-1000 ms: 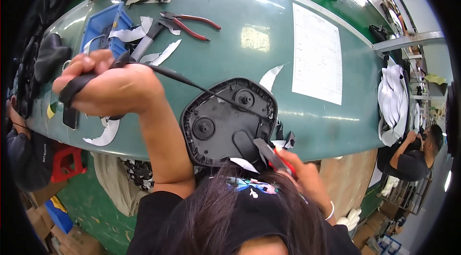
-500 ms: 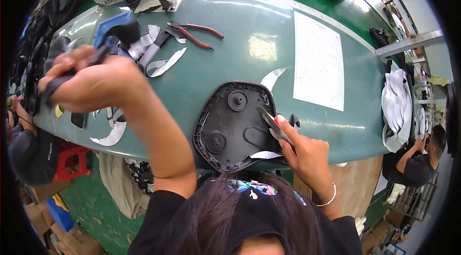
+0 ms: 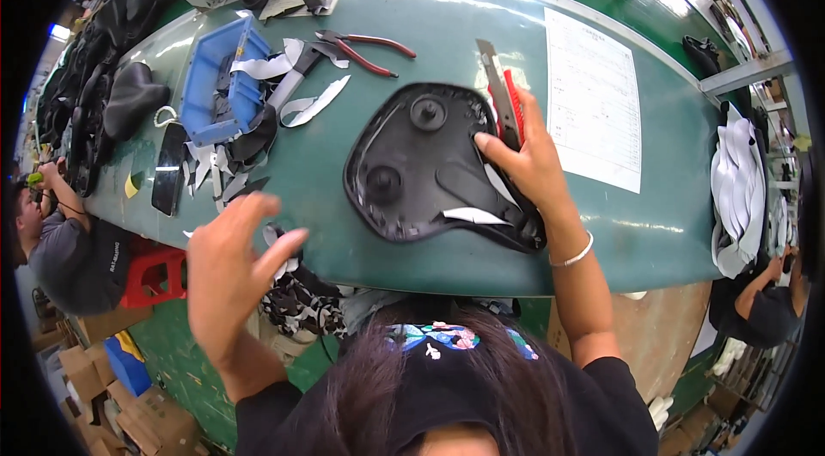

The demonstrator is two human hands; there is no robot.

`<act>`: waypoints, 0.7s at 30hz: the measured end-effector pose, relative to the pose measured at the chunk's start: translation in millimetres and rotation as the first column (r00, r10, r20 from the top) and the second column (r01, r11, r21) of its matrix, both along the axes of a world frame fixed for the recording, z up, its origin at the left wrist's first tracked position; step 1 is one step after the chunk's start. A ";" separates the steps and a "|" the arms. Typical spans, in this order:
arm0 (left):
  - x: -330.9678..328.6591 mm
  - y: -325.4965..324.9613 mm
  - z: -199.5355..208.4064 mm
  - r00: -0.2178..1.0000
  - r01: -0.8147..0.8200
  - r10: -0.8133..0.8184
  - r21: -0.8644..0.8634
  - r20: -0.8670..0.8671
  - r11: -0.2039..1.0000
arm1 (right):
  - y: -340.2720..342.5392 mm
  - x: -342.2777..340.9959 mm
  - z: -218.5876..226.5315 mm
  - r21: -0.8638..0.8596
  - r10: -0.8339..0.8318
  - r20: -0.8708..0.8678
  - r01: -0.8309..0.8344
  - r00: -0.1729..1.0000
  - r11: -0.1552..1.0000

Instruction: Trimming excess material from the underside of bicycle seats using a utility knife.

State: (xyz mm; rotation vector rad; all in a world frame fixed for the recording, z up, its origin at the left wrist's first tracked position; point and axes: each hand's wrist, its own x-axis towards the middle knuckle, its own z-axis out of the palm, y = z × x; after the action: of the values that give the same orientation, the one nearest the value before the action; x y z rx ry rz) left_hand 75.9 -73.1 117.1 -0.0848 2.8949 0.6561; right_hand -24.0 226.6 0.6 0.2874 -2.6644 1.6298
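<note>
A black bicycle saddle (image 3: 404,146) lies underside up near the table's front edge, its two round mounts showing. White strips, one of them a pale flap (image 3: 475,216), show along its narrow end. My right hand (image 3: 534,162) grips a red utility knife (image 3: 502,91), blade pointing away from me, above the saddle's right edge. The thumb lies close to that edge; contact is unclear. Off the table's front left, my left hand (image 3: 236,258) is raised with fingers apart, holding nothing. It is nearest to some dark and white scraps below it.
Red-handled pliers (image 3: 365,52) lie at the back beside a blue bin (image 3: 185,95). A phone (image 3: 168,171) and white scraps are at the left. A paper sheet (image 3: 593,99) lies to the right, stacked white pieces (image 3: 737,189) beyond. Co-workers sit at both sides.
My left hand has swung down toward me and opened, releasing a dark strip. My right hand has moved away from me with the knife, lifting it off the saddle, which has shifted and turned slightly.
</note>
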 end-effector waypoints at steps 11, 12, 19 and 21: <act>-157.1 74.9 -109.9 0.839 -0.235 -0.298 0.798 0.455 0.555 | 78.8 16.2 10.4 -0.492 -0.404 0.172 0.434 0.898 0.755; -174.6 69.9 -112.3 0.848 -0.333 -0.220 0.808 0.482 0.487 | 95.1 14.4 13.0 -0.502 -0.549 0.174 0.553 0.818 0.665; -256.4 113.4 -105.7 0.957 0.047 0.280 0.993 -0.075 0.105 | 112.8 -10.8 -16.9 -0.459 -0.549 0.185 0.566 0.815 0.685; -248.3 140.3 -141.6 0.986 0.086 0.106 0.944 -0.126 0.319 | 103.3 -41.1 -13.6 -0.440 -0.527 0.158 0.537 0.835 0.719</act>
State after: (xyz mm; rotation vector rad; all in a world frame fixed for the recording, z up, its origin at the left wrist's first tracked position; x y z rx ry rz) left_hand -172.3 67.1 -24.4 0.1230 2.0765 2.3413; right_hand -65.1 329.9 -13.0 -0.4699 -1.9631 1.9564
